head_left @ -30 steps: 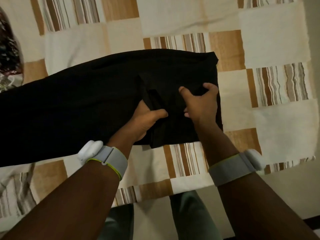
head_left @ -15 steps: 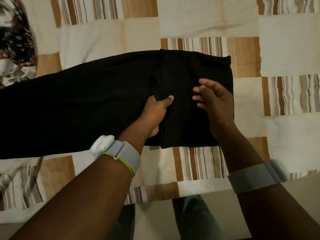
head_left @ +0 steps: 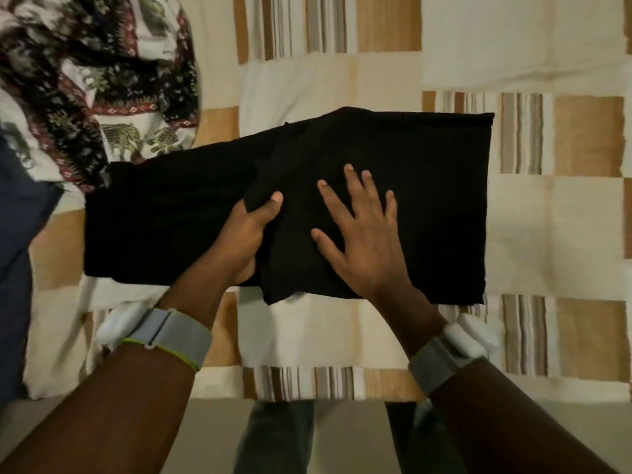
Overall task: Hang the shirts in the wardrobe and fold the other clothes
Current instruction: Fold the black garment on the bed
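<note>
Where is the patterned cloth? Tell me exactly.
In the head view the patterned cloth lies bunched at upper left on the patchwork bedspread, its lower edge meeting the black garment's left end.

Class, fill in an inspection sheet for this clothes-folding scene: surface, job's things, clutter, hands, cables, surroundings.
Surface: patchwork bedspread in cream, tan and striped squares.
Job's things: black garment lying partly folded on the bedspread.
Clutter: patterned cloth with elephant print, far left; dark blue fabric at the left edge.
Hands: left hand grips a fold of the black garment; right hand presses flat on it, fingers spread.
Cables: nothing seen.
Surroundings: grey wristbands on both wrists; floor below the bed edge.
</note>
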Demonstrator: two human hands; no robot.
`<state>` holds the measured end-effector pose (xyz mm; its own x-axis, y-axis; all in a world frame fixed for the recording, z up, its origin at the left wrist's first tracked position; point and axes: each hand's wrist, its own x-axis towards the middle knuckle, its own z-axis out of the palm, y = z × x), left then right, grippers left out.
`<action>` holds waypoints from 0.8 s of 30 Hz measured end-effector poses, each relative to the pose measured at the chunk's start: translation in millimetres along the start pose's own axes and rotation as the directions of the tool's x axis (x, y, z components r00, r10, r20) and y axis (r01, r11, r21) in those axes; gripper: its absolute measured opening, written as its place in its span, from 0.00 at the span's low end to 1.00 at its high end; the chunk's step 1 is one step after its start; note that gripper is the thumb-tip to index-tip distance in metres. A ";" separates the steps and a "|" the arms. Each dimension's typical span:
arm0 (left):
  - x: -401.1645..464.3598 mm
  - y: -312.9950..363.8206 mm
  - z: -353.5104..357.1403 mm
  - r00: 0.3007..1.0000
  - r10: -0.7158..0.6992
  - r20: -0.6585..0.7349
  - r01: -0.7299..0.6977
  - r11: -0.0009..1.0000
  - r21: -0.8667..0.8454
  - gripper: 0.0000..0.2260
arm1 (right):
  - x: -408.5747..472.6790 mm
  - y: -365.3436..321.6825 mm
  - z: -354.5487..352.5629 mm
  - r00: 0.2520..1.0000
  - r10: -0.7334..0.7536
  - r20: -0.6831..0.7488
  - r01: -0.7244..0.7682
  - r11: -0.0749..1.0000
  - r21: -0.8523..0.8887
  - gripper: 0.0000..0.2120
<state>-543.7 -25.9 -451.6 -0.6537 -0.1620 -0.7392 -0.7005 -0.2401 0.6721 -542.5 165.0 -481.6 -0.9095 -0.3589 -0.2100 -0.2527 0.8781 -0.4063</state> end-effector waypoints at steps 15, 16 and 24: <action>18.0 11.0 -10.4 0.976 0.170 -0.138 -0.153 0.980 0.130 0.36 | 18.9 32.6 4.2 0.990 0.138 0.022 -0.132 0.978 -0.163 0.34; 22.6 15.6 -7.5 0.971 0.198 -0.138 -0.180 0.975 0.132 0.39 | 18.1 32.3 6.8 0.991 0.128 0.026 -0.120 0.973 -0.197 0.35; 42.9 43.7 3.4 0.618 0.683 -0.390 -0.523 0.727 0.444 0.24 | 10.2 45.5 0.0 0.998 0.037 0.048 -0.037 0.999 -0.005 0.33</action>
<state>-603.3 -40.1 -453.9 -0.7707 -0.6370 -0.0149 -0.2944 0.3353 0.8949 -563.3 201.4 -502.2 -0.9014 -0.3407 -0.2670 -0.2206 0.8923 -0.3938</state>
